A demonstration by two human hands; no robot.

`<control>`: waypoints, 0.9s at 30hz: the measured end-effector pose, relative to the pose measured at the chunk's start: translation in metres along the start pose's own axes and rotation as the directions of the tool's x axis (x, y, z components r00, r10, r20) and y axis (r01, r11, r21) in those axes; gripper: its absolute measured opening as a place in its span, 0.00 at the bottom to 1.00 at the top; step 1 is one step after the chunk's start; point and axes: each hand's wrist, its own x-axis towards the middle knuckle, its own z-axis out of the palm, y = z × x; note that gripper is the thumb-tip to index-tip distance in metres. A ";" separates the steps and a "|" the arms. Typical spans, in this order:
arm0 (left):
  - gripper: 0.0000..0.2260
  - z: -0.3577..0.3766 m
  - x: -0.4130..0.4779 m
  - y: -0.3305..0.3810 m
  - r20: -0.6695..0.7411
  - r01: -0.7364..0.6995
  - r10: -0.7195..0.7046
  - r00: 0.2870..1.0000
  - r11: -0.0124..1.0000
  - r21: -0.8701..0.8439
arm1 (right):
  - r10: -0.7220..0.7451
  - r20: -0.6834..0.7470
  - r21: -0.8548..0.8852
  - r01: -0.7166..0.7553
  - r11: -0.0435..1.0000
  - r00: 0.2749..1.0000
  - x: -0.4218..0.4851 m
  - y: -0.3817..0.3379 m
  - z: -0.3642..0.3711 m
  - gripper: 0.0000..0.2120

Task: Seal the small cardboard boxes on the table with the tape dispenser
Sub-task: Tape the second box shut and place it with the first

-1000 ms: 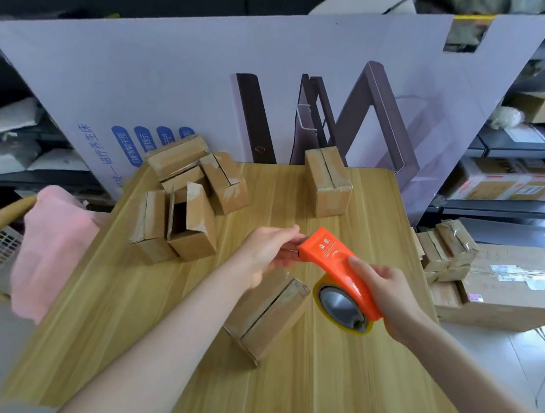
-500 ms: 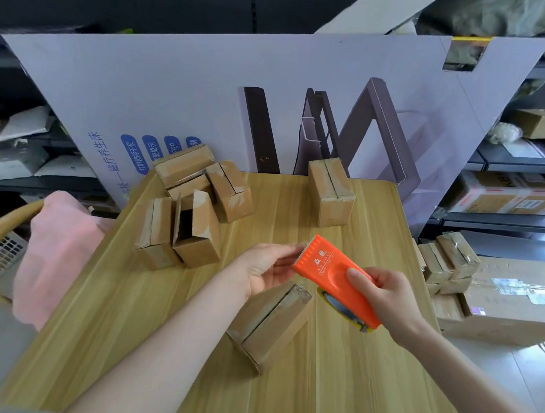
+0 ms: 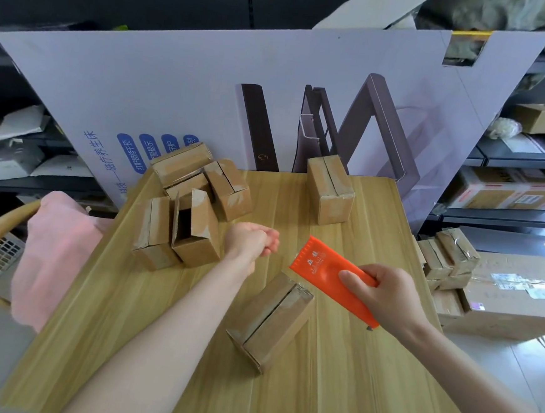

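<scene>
So, quick update: my right hand (image 3: 385, 295) is wrapped round the orange tape dispenser (image 3: 321, 269), with the toothed end pointing toward my left hand (image 3: 250, 242). Half a second back the left fingertips were right at that toothed end. Now that hand has pulled off sideways, clear of the dispenser, fingers curled in. It could be pinching the end of clear tape or holding nothing, I honestly can't tell. The box I'm working on (image 3: 272, 320) lies on the table (image 3: 331, 390) just under the dispenser grip, seam up, with neither hand on it. If tape did come out, I'd guess laying it along that seam is next. The other boxes (image 3: 193, 206) sit just past the left hand.
</scene>
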 end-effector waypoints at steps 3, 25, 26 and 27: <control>0.07 -0.028 0.025 -0.005 -0.144 0.012 -0.009 0.990 1.000 0.018 | 0.060 -0.017 -0.013 -0.060 0.998 0.998 -0.008 0.025 -0.019 0.09; 0.05 0.038 0.080 -0.108 -0.061 0.166 -0.154 0.986 0.918 0.360 | 0.356 -0.104 -0.528 -0.355 0.771 0.929 -0.002 0.101 0.008 0.20; 0.06 0.038 0.080 -0.111 -0.075 0.170 -0.153 0.985 0.912 0.373 | 0.369 -0.098 -0.537 -0.361 0.763 0.924 -0.001 0.103 0.012 0.20; 0.07 0.039 0.081 -0.114 -0.089 0.176 -0.154 0.984 0.907 0.384 | 0.382 -0.092 -0.547 -0.367 0.752 0.920 0.001 0.104 0.016 0.19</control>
